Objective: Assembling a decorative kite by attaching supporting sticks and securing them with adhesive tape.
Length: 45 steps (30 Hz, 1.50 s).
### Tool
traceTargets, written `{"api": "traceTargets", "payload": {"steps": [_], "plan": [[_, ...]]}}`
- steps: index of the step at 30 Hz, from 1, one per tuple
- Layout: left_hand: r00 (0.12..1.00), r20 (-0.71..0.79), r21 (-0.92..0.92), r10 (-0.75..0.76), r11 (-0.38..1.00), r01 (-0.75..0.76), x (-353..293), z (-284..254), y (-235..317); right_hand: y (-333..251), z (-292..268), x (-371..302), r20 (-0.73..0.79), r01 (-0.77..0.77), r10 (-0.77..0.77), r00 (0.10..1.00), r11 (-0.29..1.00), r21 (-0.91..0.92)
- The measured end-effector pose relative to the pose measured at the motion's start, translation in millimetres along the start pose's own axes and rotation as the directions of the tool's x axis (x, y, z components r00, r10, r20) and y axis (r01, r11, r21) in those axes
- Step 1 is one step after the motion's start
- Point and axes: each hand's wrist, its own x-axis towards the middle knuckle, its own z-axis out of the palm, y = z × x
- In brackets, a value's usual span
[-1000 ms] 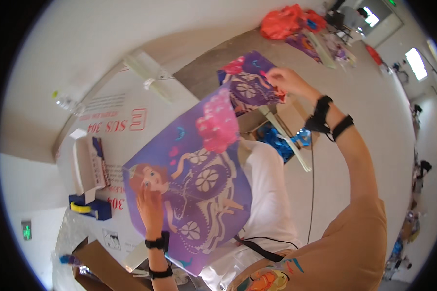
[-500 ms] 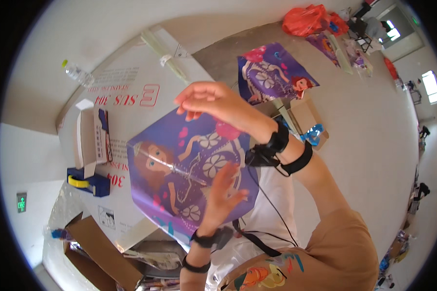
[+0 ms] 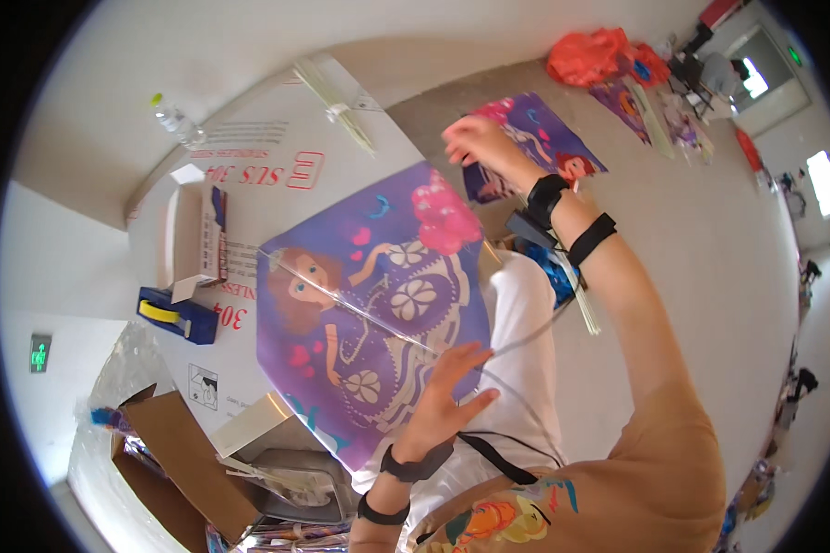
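A purple kite sheet point(image 3: 378, 318) printed with a princess figure lies spread before me, reaching over my lap. A thin, shiny rod point(image 3: 346, 304) crosses it on the slant. My left hand point(image 3: 447, 401) is open over the sheet's near edge, fingers stretched and thumb apart; whether it touches the sheet I cannot tell. Raised beyond the sheet's right corner, my right hand point(image 3: 489, 152) has its fingers bent together, and anything in them is too small to make out. Below it on the floor lies a second purple kite sheet point(image 3: 549, 138), partly covered by the hand and wrist.
A white board point(image 3: 249, 198) with red print holds a bundle of pale sticks point(image 3: 337, 106), a bottle point(image 3: 177, 122), a white carton point(image 3: 186, 240) and a blue tape dispenser point(image 3: 189, 318). An opened brown box point(image 3: 189, 461) stands near left. More sticks point(image 3: 583, 309) lie right of my leg.
My right hand has moved away from above the kite sheet, to the right and farther off, its fingers drawn closer together. My left hand stays over the near edge, shifted slightly right. The view has tilted slightly.
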Motion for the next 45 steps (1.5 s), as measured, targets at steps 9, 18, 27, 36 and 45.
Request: {"api": "traceTargets", "payload": {"steps": [9, 18, 27, 36, 45], "plan": [[0.756, -0.627, 0.261, -0.188, 0.863, 0.432, -37, -111, -79, 60, 75, 111, -0.119, 0.18, -0.289, 0.95, 0.817, -0.547], [0.833, -0.488, 0.641, -0.261, 0.542, 0.544, -32, -130, -114, 91, 139, 144, -0.279, -0.179, 0.026, 0.96, 0.823, -0.54], [0.769, -0.58, 0.636, -0.268, 0.441, 0.633, 1, -165, -135, 102, 105, 157, -0.13, -0.122, 0.08, 0.988, 0.927, -0.356], [0.793, -0.577, 0.622, -0.193, 0.526, 0.58, 2, -163, -131, 100, 124, 144, -0.225, -0.151, 0.039, 0.974, 0.847, -0.51], [0.74, -0.669, 0.632, 0.067, 0.574, 0.52, 17, -239, -39, 94, 105, 130, -0.158, -0.102, 0.012, 0.987, 0.811, -0.576]]}}
